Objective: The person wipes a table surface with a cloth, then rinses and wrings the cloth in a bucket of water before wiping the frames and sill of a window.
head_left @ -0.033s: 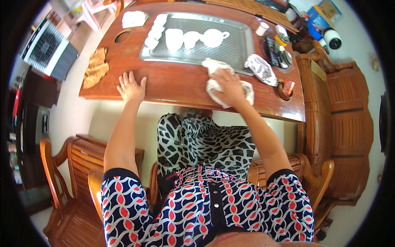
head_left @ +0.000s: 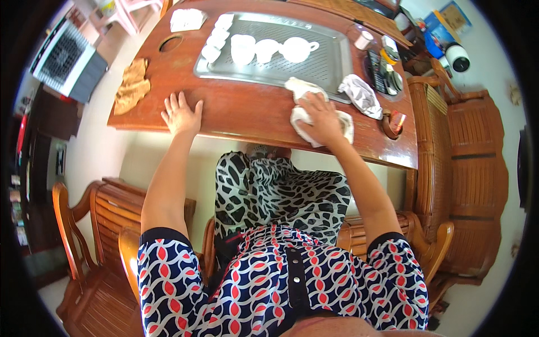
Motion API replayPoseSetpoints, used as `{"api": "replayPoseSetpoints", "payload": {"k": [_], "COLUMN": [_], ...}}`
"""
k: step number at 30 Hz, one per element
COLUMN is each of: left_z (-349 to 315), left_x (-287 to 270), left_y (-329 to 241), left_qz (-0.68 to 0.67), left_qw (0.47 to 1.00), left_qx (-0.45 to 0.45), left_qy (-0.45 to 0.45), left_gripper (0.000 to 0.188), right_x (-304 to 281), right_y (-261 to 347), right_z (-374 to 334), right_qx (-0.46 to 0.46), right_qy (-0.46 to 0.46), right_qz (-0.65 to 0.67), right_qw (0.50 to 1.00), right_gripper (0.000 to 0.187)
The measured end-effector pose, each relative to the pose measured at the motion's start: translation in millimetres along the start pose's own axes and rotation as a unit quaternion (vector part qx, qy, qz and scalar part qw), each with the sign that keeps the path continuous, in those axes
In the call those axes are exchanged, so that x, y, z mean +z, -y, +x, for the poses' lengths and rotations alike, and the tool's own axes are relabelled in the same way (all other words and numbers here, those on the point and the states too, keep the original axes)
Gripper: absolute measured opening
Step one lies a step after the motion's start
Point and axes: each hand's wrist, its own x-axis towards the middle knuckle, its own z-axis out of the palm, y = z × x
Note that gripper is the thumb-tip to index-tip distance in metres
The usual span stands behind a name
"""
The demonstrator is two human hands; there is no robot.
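Note:
My left hand (head_left: pixel 183 115) lies palm down on the near left of the brown wooden table (head_left: pixel 236 106), fingers spread, holding nothing. My right hand (head_left: pixel 321 122) is pressed flat on a crumpled white cloth (head_left: pixel 298 121) at the table's near edge. Its fingers are apart, and the cloth bulges out on both sides of it. Part of the cloth is hidden under the palm. Just beyond lies a metal tea tray (head_left: pixel 247 72) bearing a white teapot (head_left: pixel 296 50), two larger white vessels (head_left: pixel 242 50) and several small white cups (head_left: pixel 211 54).
Another white cloth (head_left: pixel 361 96) lies by the tray's right corner. Near it are a round wooden holder (head_left: pixel 392 124), a black remote control (head_left: pixel 375 72) and a white cup (head_left: pixel 364 39). A tan cloth (head_left: pixel 132 87) and a stack of white tissue (head_left: pixel 187 20) are at left. Wooden chairs (head_left: pixel 109 224) flank me.
The whole view has shifted slightly. My right hand and the white cloth under it sit a little farther right along the table. My left hand stays in place on the tabletop.

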Motion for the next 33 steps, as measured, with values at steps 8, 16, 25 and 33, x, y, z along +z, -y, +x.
{"api": "replayPoseSetpoints", "payload": {"k": [8, 16, 25, 33], "left_z": [-12, -13, -15, -7], "left_x": [-13, -25, -30, -28], "left_y": [-1, -2, 3, -3], "left_qz": [0.029, -0.011, -0.027, 0.004], "left_qw": [0.998, 0.999, 0.998, 0.995], "left_qx": [-0.004, -0.006, -0.002, -0.008], "left_qy": [0.047, 0.043, 0.063, 0.104], "left_gripper": [0.079, 0.083, 0.084, 0.082], "right_x": [32, 66, 52, 12], "right_y": [54, 176, 120, -2], "right_z": [43, 175, 154, 57], "right_qx": [-0.023, -0.111, -0.099, -0.001], "right_qy": [-0.073, -0.046, -0.06, -0.109], "right_qz": [0.026, 0.055, 0.045, 0.009], "right_qw": [0.997, 0.991, 0.992, 0.994], "right_gripper": [0.06, 0.059, 0.053, 0.049]}}
